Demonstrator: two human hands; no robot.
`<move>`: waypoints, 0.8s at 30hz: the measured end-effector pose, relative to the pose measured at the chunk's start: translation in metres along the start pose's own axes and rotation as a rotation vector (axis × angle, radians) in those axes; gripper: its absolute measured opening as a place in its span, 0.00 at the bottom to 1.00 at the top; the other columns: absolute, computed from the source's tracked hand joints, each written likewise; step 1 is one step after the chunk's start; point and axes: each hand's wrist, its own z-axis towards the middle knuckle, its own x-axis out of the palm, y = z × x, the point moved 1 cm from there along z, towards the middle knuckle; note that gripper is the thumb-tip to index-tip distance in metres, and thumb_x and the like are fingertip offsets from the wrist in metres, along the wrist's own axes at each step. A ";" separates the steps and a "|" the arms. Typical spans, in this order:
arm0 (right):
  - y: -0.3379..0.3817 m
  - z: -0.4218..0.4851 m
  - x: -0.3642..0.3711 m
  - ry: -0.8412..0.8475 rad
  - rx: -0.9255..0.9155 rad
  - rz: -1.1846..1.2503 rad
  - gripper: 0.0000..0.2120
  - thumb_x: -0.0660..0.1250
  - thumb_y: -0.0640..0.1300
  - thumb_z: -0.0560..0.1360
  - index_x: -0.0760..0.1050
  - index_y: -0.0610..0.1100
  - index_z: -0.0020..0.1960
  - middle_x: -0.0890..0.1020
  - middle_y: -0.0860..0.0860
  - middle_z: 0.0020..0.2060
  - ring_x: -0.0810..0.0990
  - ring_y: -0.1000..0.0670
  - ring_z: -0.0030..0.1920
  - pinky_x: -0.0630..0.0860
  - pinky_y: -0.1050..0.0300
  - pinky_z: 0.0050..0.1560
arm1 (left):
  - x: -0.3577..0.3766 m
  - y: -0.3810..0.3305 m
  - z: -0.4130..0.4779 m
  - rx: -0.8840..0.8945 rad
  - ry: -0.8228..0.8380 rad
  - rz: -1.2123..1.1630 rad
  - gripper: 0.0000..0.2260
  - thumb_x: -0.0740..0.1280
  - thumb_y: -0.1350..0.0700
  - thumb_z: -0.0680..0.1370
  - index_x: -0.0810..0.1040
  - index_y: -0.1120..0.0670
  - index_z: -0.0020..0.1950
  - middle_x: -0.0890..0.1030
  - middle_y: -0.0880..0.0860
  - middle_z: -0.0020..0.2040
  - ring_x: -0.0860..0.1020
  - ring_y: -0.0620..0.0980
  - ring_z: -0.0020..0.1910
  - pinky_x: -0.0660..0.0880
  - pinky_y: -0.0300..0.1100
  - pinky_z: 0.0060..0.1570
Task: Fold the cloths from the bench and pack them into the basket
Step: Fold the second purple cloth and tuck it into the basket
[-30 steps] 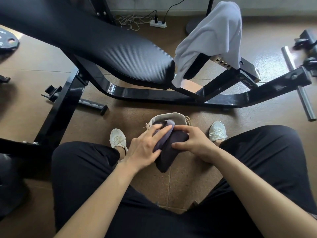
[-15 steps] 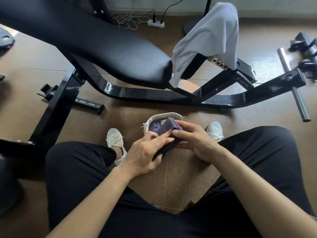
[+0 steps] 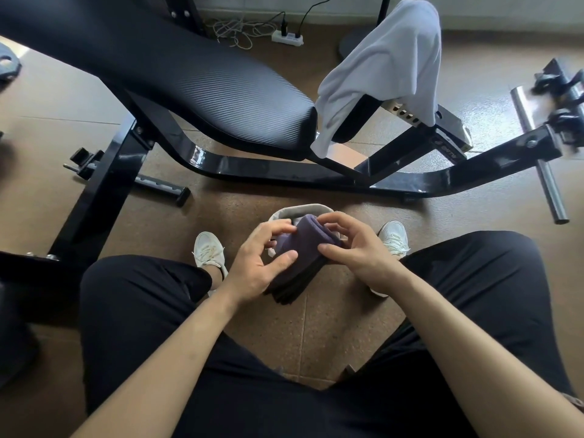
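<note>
Head view, writing: a small white logo sits on the black frame of the bench (image 3: 189,83), too blurred to read.
Folded cloth (image 3: 300,251): dark purple, in layers, held between the knees. Its far end lies over the near rim of the basket (image 3: 284,213), which stands on the floor.
Left hand (image 3: 262,257): thumb and curled fingers pinch the cloth's left edge.
Right hand (image 3: 354,248): thumb and curled fingers pinch the right edge.
White cloth (image 3: 388,58): draped over the bench's raised end, well apart from the basket.
Change: half a second ago the left fingers lay flat across the cloth. Now both hands arch and clasp it from the sides, and more of its layered edge shows.
</note>
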 end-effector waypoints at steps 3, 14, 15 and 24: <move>0.000 -0.001 -0.002 0.025 -0.001 0.074 0.18 0.69 0.29 0.76 0.74 0.40 0.64 0.80 0.41 0.59 0.79 0.38 0.62 0.78 0.34 0.61 | 0.001 0.000 -0.001 -0.127 0.152 -0.120 0.22 0.71 0.47 0.78 0.68 0.35 0.68 0.74 0.48 0.69 0.76 0.49 0.69 0.76 0.56 0.66; -0.009 0.004 -0.012 -0.050 0.117 0.155 0.25 0.68 0.26 0.75 0.72 0.44 0.67 0.77 0.36 0.58 0.79 0.35 0.61 0.77 0.31 0.61 | -0.002 0.004 -0.003 -0.147 0.316 -0.082 0.32 0.78 0.56 0.73 0.68 0.36 0.70 0.78 0.51 0.61 0.81 0.46 0.60 0.79 0.45 0.61; -0.010 0.005 -0.015 -0.008 0.114 0.073 0.26 0.69 0.27 0.74 0.73 0.47 0.67 0.78 0.36 0.56 0.79 0.36 0.60 0.77 0.34 0.61 | -0.003 0.006 -0.003 -0.150 0.310 -0.081 0.31 0.78 0.58 0.73 0.69 0.37 0.69 0.79 0.50 0.59 0.81 0.46 0.59 0.79 0.43 0.60; -0.013 0.006 -0.015 0.163 0.170 -0.149 0.18 0.73 0.30 0.72 0.78 0.39 0.60 0.82 0.36 0.53 0.82 0.35 0.55 0.80 0.37 0.56 | -0.021 0.033 0.011 -0.315 0.076 -0.039 0.25 0.81 0.48 0.64 0.78 0.41 0.60 0.81 0.45 0.60 0.80 0.46 0.59 0.81 0.54 0.58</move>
